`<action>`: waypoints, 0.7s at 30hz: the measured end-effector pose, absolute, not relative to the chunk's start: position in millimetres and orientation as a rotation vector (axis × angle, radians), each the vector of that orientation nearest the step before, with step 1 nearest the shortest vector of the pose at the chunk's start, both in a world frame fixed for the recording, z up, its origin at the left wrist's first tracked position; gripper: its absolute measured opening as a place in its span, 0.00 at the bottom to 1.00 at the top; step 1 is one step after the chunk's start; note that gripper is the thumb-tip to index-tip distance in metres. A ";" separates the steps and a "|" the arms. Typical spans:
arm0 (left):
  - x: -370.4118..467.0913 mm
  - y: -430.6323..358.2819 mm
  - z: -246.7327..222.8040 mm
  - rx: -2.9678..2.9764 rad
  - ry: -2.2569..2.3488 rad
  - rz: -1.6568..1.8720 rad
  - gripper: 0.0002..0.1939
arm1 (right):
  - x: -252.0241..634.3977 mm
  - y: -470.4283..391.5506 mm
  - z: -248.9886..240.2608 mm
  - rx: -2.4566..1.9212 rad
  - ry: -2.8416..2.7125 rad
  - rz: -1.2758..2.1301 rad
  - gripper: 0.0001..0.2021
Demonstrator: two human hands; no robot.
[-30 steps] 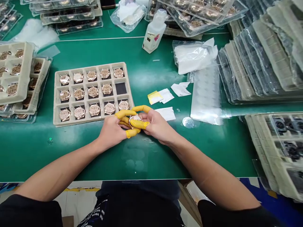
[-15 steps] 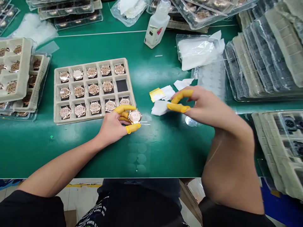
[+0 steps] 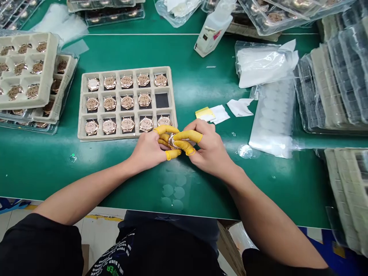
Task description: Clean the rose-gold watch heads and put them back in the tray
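Observation:
My left hand [image 3: 152, 149], with yellow finger cots on, is closed around a rose-gold watch case [image 3: 171, 142], tilted on edge. My right hand [image 3: 205, 147] meets it from the other side. Its yellow-covered fingers press a white wipe against the case, and they hide most of the wipe. Just behind my left hand lies a beige tray [image 3: 81, 103] of similar watch cases, back side up. One compartment [image 3: 161, 100] at the right of its middle row holds no case, only a black pad.
Loose white wipes [image 3: 240, 107] and a yellow-edged piece [image 3: 204, 114] lie right of the tray. Behind them are a bagged stack of wipes [image 3: 258, 65] and a white bottle [image 3: 212, 34]. Stacked trays stand left [image 3: 43, 99] and right [image 3: 324, 84]. A clear sticker sheet [image 3: 175, 193] lies near the front edge.
My right hand has moved left with the white wipe and now meets the watch case in my left hand. The case has turned from facing up to edge-on. The whole view has shifted slightly.

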State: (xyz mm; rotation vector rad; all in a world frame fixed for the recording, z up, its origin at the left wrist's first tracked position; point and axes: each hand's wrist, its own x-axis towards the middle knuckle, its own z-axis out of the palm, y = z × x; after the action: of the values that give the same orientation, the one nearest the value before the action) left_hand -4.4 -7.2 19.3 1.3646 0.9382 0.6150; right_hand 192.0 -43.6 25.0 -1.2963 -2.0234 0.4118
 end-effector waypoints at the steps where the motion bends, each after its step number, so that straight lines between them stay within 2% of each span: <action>1: -4.3 -7.3 18.8 1.360 0.932 0.620 0.27 | 191.3 -43.9 24.4 -1.302 -2.012 0.409 0.07; 5: -3.3 -7.7 17.9 1.339 0.933 0.634 0.27 | 195.1 -43.9 29.5 -1.260 -2.023 0.390 0.07; 9: -3.1 -7.7 19.1 1.335 0.946 0.652 0.27 | 209.3 -44.7 46.7 -1.325 -2.003 0.511 0.05; 15: -3.6 -7.6 18.7 1.372 0.960 0.632 0.27 | 214.3 -47.7 58.0 -1.438 -1.520 0.836 0.16; 18: -3.7 -7.4 17.7 1.383 0.937 0.632 0.27 | 202.0 -45.5 50.1 -1.404 -1.655 0.928 0.12; 21: -3.3 -6.7 17.3 1.379 0.921 0.623 0.27 | 191.6 -41.7 42.8 -1.342 -1.816 0.737 0.08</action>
State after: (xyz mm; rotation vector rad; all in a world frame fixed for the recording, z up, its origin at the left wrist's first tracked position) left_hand -3.3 -6.7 17.3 1.3788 0.9214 0.6225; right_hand 191.6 -41.7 42.8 -1.3422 -1.8158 0.7372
